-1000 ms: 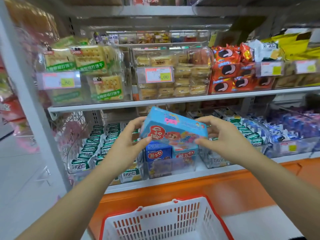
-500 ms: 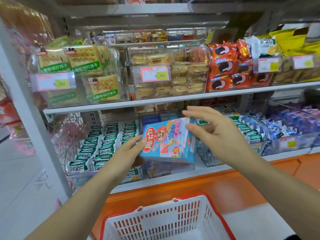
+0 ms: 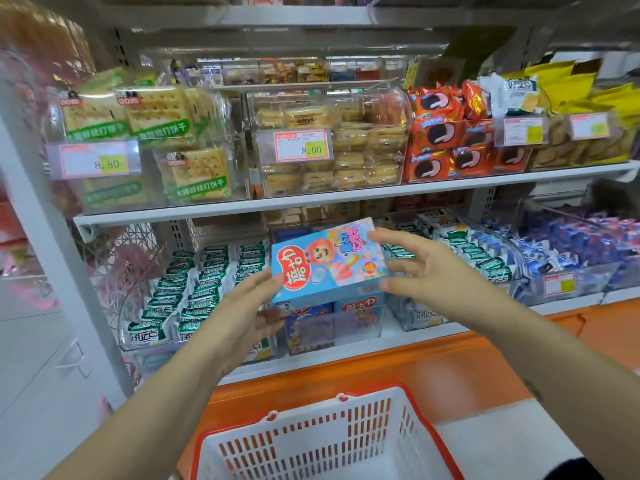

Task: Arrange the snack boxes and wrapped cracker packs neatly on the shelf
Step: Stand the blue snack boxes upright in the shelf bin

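Bright, even shop light from overhead; glare streaks the clear bins (image 3: 381,109); my snack box (image 3: 329,263) looks sharp; the edges bend and smear.

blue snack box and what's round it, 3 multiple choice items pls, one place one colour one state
1. Where is the blue snack box? A on the floor; B at the lower shelf, above the same-brand boxes; C on the top shelf.
2. The rim of the basket is: A green; B red; C black.
3. The box is: A lying free; B in one hand; C held by left hand and right hand.
1 B, it hovers over them; 2 B, red edging on white walls; 3 C, a hand at each end.
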### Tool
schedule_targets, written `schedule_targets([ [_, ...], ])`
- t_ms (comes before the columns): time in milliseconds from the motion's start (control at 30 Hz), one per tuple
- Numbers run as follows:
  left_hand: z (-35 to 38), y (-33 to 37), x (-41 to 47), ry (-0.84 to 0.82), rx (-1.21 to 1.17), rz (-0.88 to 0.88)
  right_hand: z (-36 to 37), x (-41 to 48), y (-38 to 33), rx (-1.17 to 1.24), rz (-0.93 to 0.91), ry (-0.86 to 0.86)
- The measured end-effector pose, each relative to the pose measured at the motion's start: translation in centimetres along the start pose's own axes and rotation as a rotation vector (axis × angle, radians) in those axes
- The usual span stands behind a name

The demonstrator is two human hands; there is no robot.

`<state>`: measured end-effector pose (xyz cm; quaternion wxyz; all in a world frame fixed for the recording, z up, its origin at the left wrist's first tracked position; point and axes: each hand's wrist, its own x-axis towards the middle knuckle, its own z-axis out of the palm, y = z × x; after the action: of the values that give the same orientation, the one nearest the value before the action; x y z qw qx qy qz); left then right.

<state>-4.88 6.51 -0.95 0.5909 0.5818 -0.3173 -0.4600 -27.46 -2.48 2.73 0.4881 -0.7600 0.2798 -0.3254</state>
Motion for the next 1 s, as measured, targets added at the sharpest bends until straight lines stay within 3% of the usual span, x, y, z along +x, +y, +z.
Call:
schedule_targets([
  [233, 0.3, 0.5, -0.6, -0.012, 0.08, 0.213, 0.5, -0.1, 1.4, -0.047, -0.055, 0.135],
  [567, 0.9, 1.1, -0.8, -0.018, -0.082, 0.019, -0.1, 0.0, 1.3, -0.085, -0.064, 0.173],
  [667, 1.0, 1.1, -0.9, -0.04, 0.01, 0.036, 0.0, 0.6, 2.1, -0.029, -0.032, 0.257],
  [800, 0.7, 1.2, -0.7, -0.066, 0.406, 0.166, -0.2, 0.9, 3.9, 0.07, 0.173, 0.262],
  [1000, 1.1, 1.0, -0.9, -0.085, 0.442, 0.258, 0.0, 0.8, 4.3, 0.224, 0.294, 0.206],
])
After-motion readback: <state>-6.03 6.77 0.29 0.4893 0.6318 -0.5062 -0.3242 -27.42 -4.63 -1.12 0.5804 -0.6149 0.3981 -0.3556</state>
